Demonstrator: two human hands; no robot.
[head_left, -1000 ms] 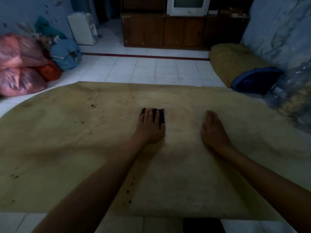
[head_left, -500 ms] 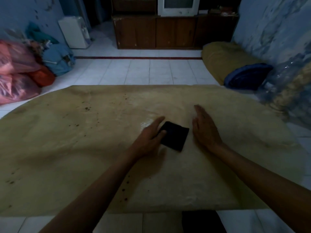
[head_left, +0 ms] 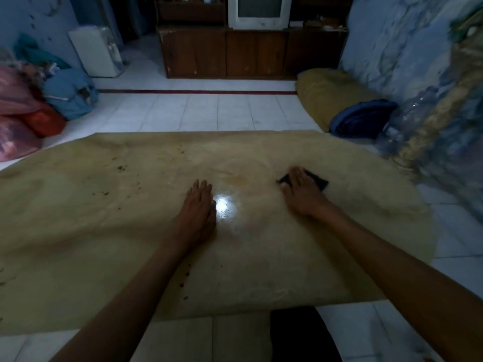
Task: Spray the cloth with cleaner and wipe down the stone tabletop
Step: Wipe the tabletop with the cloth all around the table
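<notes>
A small dark cloth lies flat on the tan stone tabletop, right of centre. My right hand presses flat on top of it, covering most of it, with dark corners showing at both sides. My left hand rests palm down on the bare stone near the middle, fingers together, holding nothing. A bright wet-looking glare spot shines just right of the left hand. Dark specks dot the stone at left and near the front edge. No spray bottle is in view.
The table is low, over a white tiled floor. A yellow cushion and a blue bag lie at right, with clear plastic bags. Pink and blue bags pile at left. A wooden cabinet stands behind.
The cloth passed from under my left hand to under my right hand and slid right across the stone. The left hand now lies bare on the table.
</notes>
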